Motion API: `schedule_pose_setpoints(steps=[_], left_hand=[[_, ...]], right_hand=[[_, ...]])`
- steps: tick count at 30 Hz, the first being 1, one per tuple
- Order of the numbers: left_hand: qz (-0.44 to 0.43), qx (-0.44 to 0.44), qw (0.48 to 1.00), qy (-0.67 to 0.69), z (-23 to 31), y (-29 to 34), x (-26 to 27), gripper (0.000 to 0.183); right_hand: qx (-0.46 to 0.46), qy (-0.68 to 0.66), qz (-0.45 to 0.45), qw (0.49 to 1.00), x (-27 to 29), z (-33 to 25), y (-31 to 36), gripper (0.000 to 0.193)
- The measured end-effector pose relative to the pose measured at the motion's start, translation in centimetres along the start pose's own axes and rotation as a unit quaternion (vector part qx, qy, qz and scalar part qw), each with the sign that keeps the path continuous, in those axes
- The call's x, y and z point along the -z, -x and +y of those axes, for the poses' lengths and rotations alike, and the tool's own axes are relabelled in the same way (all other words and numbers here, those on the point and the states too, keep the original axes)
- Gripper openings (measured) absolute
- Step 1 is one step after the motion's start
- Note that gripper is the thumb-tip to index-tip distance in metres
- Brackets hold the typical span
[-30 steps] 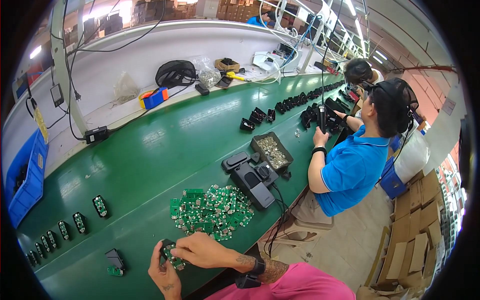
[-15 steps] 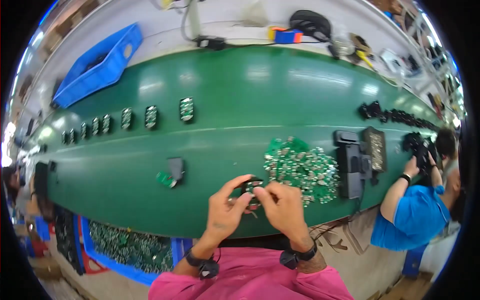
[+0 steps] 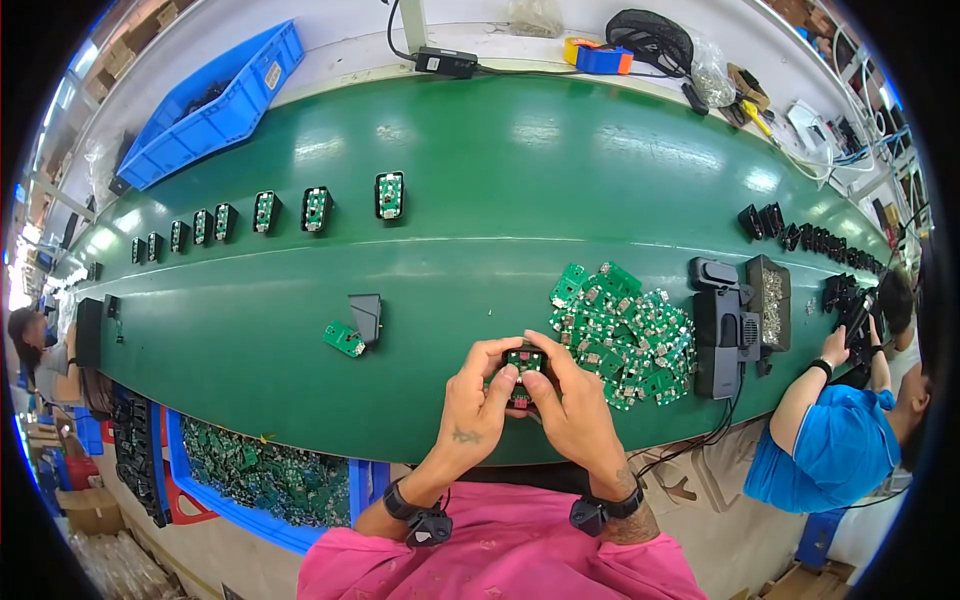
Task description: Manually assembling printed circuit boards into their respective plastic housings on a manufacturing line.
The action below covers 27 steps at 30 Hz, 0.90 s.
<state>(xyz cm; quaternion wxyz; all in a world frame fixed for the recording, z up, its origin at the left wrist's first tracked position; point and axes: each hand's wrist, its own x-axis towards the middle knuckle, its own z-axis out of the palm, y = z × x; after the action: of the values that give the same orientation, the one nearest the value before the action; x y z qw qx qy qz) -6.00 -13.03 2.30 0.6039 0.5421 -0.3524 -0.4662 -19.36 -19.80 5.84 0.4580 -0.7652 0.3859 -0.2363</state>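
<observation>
Between them, my left hand (image 3: pixel 474 395) and my right hand (image 3: pixel 567 405) hold a black plastic housing with a green circuit board (image 3: pixel 522 358) in it. Both thumbs press on the board's face while the fingers wrap the housing's sides. Part of the board is hidden under the thumbs. Just right of my hands lies a heap of loose green circuit boards (image 3: pixel 640 340). Off to the left, one single board (image 3: pixel 344 339) lies against a dark grey plastic piece (image 3: pixel 366 318).
A row of black housings with boards (image 3: pixel 316 209) runs across the far left. Right of the heap stand a black device (image 3: pixel 716 340) and a tray of small metal parts (image 3: pixel 770 300). Blue bins (image 3: pixel 215 100) hold parts. A person in a blue shirt (image 3: pixel 830 440) works at the right.
My thumbs have come together on the board, and my right hand has closed round the housing's side. The whole view has shifted slightly and sharpened.
</observation>
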Motion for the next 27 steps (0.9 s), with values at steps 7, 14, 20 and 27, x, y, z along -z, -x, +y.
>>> schedule_pose_setpoints(steps=[7, 14, 20, 27], left_hand=[[0.022, -0.049, 0.993, -0.102, 0.8, -0.5, -0.4, 0.025], [0.079, -0.075, 0.989, -0.096, 0.1, -1.4, 0.7, 0.026], [0.244, -0.144, 0.922, -0.265, 2.2, 1.2, 5.7, 0.053], [0.266, -0.133, 0.807, -0.51, 0.3, 1.7, 12.7, 0.098]], right_hand=[[0.011, -0.034, 0.063, 0.997, -1.5, 1.0, -0.5, 0.031], [0.011, -0.002, 0.014, 1.0, -1.4, -0.4, -2.5, 0.029], [0.129, 0.071, 0.009, 0.989, -0.2, 0.6, -13.6, 0.029], [0.02, 0.068, -0.028, 0.997, -3.9, 4.4, -29.4, 0.036]])
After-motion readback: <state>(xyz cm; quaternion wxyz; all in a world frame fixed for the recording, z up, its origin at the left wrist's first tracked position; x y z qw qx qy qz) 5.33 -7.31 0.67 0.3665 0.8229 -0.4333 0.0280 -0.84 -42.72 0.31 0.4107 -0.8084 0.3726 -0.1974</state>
